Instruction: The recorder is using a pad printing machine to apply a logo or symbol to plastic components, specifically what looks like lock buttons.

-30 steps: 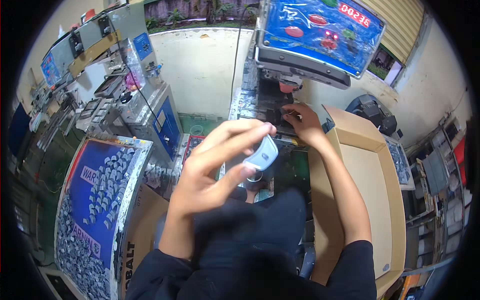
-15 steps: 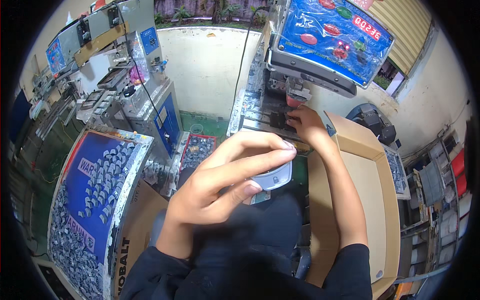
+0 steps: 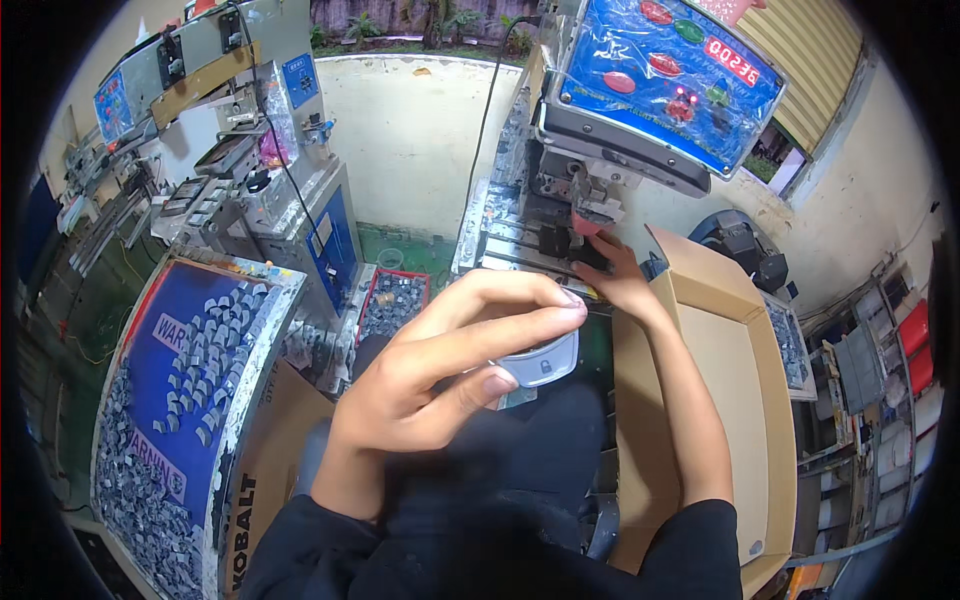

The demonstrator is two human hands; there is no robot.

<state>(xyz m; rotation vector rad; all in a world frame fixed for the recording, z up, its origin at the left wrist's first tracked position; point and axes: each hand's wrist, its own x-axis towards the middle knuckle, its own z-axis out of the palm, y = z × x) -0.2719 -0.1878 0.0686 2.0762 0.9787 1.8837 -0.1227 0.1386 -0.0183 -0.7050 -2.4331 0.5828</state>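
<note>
My left hand [image 3: 430, 365] is closed, its thumb and fingers pinching a curved grey plastic piece [image 3: 545, 362] with a small dark padlock mark. That piece is held above my lap, and the fingers cover part of it. Farther off to the right, my right hand [image 3: 622, 278] reaches to the black holder block [image 3: 555, 242] on the machine bed. Its thumb and fingers are apart at the block's right side; I see no piece between them. Just above those fingers hangs the red printing pad [image 3: 585, 224] of the machine.
A blue control panel [image 3: 665, 85] overhangs the machine. An open cardboard box [image 3: 745, 400] stands under my right forearm. At left, a blue board [image 3: 215, 300] carries many small grey pieces. Beyond my left hand sits a red-rimmed tray [image 3: 395, 300] of pieces. Another machine [image 3: 290, 190] stands at back left.
My right hand has shifted slightly down and right at the holder block, its thumb and fingers spreading wider. The left hand keeps the grey piece in nearly the same place.
</note>
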